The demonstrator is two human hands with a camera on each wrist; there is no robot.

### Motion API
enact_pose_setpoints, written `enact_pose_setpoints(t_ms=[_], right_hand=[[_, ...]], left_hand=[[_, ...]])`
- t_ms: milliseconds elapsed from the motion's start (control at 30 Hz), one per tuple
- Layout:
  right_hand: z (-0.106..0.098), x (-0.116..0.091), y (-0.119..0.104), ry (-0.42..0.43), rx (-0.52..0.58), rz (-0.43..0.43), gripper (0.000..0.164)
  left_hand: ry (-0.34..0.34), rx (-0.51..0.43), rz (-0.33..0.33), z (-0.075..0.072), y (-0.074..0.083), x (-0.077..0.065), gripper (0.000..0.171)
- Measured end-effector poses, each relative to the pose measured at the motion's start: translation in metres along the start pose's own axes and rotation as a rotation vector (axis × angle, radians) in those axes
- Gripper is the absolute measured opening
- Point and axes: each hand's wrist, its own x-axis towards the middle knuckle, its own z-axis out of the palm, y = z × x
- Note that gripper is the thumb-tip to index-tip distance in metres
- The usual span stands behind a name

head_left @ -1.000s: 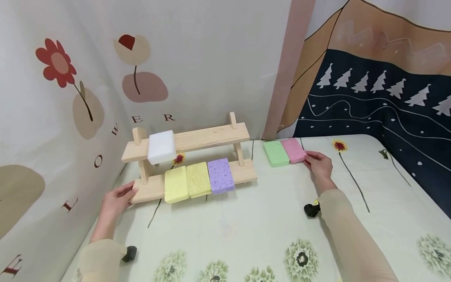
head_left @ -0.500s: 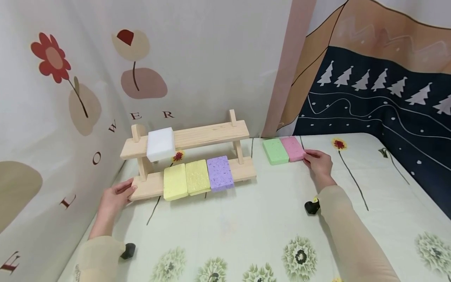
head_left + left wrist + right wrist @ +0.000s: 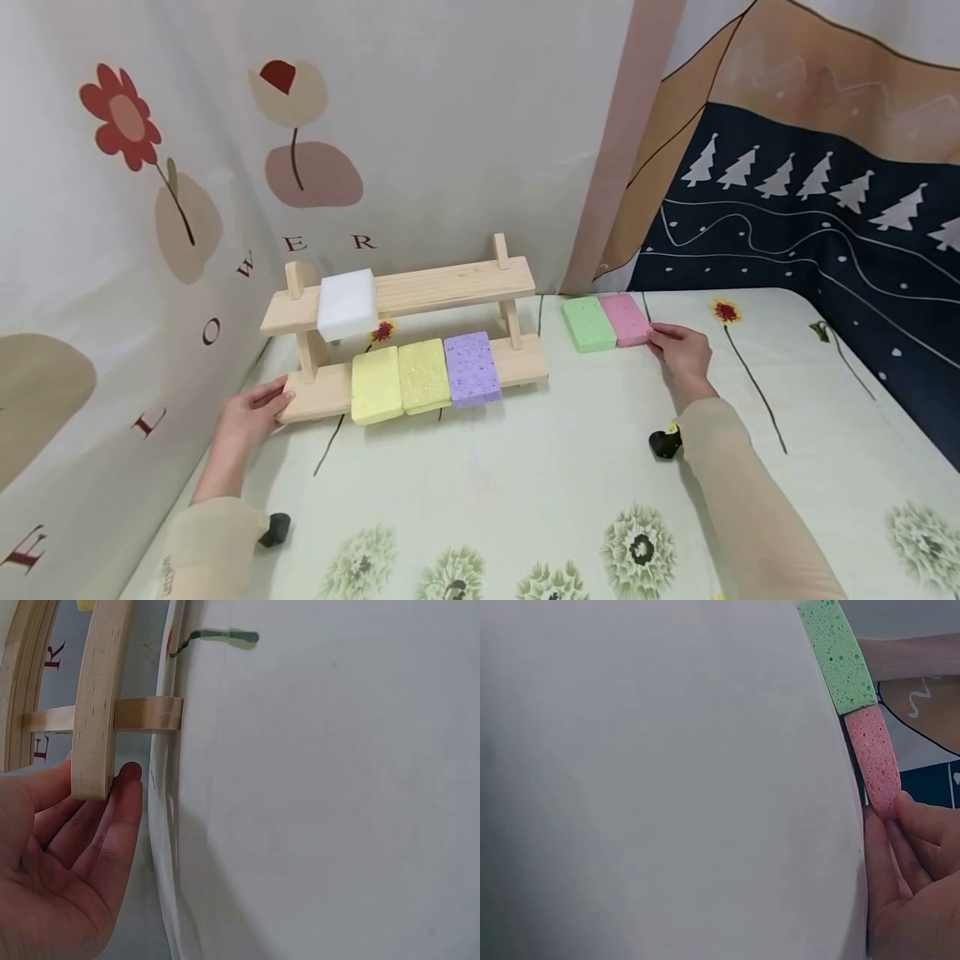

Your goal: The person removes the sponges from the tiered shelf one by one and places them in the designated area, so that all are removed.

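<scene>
A two-tier wooden rack (image 3: 450, 285) stands at the left back of the table. My left hand (image 3: 246, 414) grips the left end of its lower board (image 3: 318, 393), thumb on one face and fingers on the other in the left wrist view. On that board sit two yellow sponges (image 3: 377, 385) and a purple sponge (image 3: 472, 368); a white sponge (image 3: 347, 302) lies on the upper board. Right of the rack, a green sponge (image 3: 589, 323) lies against a pink sponge (image 3: 626, 318). My right hand (image 3: 681, 354) pinches the pink sponge's right corner between thumb and fingers.
Fabric with printed flowers and letters hangs behind and to the left; a dark panel with white trees (image 3: 795, 217) closes off the right. A flower-printed cloth (image 3: 480, 500) covers the table. Black wrist-camera pieces (image 3: 664, 443) stick out beside both sleeves.
The view shifts slightly with the head. Both hands keep their holds, and the rack and sponges stay where they were.
</scene>
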Motion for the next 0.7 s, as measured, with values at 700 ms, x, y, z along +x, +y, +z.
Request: enact_pose_setpoints(t_ms=[700], right_hand=[[-0.0085, -0.0068, -0.0054, -0.084, -0.136, -0.074, 0.039]], left_hand=[[-0.009, 0.000, 0.026, -0.0016, -0.0006, -0.0049, 0.056]])
